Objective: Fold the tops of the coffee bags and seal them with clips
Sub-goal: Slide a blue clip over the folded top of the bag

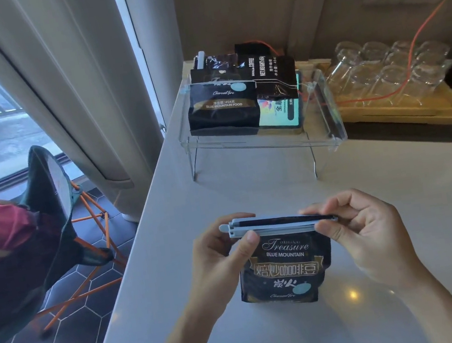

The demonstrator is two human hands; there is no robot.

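Now my left hand (220, 250) pinches the hinge end of the pale blue sealing clip (278, 224) and my right hand (363, 229) pinches its other end, both closed on it. Clip sits across the folded top of the black coffee bag (286, 272) upright on the white counter (401, 187). More bags lie in the clear acrylic tray (328, 112) behind.

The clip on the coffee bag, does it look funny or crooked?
Not really. The clip runs straight along the folded top of the coffee bag, with the left hand and right hand pinching its ends. The bag stands upright on the counter. Nothing has spilled.
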